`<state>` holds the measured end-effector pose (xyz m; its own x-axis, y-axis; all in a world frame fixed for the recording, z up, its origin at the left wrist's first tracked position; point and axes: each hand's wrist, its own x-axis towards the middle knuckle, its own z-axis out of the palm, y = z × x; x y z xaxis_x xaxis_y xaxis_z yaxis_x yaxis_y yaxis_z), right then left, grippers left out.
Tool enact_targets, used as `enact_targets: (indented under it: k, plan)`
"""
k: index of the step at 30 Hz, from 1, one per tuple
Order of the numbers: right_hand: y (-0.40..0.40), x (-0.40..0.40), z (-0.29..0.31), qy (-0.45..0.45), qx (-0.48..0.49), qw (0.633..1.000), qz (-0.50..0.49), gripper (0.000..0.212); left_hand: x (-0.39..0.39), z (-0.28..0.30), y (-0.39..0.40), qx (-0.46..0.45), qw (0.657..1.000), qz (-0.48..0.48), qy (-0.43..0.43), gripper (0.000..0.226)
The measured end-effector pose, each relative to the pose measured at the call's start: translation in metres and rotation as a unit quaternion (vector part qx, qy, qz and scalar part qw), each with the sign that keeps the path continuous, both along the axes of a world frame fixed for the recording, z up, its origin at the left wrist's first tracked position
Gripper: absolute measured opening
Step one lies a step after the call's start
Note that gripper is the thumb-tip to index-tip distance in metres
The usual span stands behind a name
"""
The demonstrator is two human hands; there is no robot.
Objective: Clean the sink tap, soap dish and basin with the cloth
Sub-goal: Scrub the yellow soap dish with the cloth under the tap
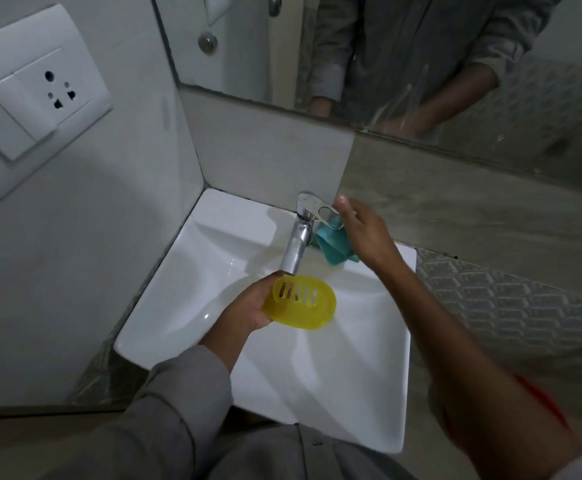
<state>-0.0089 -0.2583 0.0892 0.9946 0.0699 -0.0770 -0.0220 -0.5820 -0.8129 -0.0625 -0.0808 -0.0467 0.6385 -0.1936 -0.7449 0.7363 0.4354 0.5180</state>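
Leftmost, at about nine to ten o'clock on the side wall, sits a white switch and socket plate (30, 102). Next, moving toward centre, the left hand (248, 306) comes up from six o'clock in a grey sleeve (165, 403); its grip is closed around the left end of a yellow slotted soap dish (300, 301), thumb along the near rim, holding it above the white basin (213, 271). The dish hangs directly beneath the spout mouth of the chrome tap (298, 244), which rises from the back ledge of the basin at twelve o'clock, and the spout tip overlaps the dish's far edge in this view. Just right of the tap, the right hand (362, 233) reaches in from four o'clock. Its fingers are at the end of the tap's lever handle (320, 209), while a teal cloth (332, 245) is bunched under the palm, gripped there and hanging against the tap's right side. Above, from twelve to two o'clock, a mirror (490, 81) reflects the person's torso and forearm. At three o'clock, beside the basin, lies a patterned grey tile surface (511, 299).
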Motion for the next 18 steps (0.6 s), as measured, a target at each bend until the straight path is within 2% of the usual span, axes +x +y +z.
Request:
enact_targets:
  k: [2, 6, 9, 12, 15, 18]
  plan:
    - [-0.010, -0.029, -0.021, 0.016, 0.080, 0.992, -0.098, 0.038, 0.003, 0.001, -0.007, 0.011, 1.000, -0.013, 0.003, 0.010]
    - [-0.028, -0.083, -0.072, 0.095, 0.063, 0.983, -0.141, 0.017, 0.007, 0.001, -0.016, 0.041, 0.999, -0.004, 0.004, 0.029]
    - [-0.033, -0.105, -0.093, 0.199, 0.070, 0.966, -0.151, 0.022, 0.006, 0.000, -0.015, 0.065, 0.998, 0.004, 0.011, 0.016]
    - [-0.028, -0.111, -0.098, 0.276, 0.131, 0.946, -0.107, 0.032, 0.005, -0.002, -0.016, 0.068, 0.998, 0.001, 0.012, 0.014]
    - [-0.023, -0.109, -0.098, 0.245, 0.213, 0.942, -0.082, 0.034, 0.001, -0.001, -0.016, 0.063, 0.998, -0.017, 0.002, 0.020]
    - [-0.017, -0.102, -0.097, 0.206, 0.242, 0.946, -0.059, 0.035, -0.006, -0.002, -0.012, 0.135, 0.989, -0.062, -0.014, 0.023]
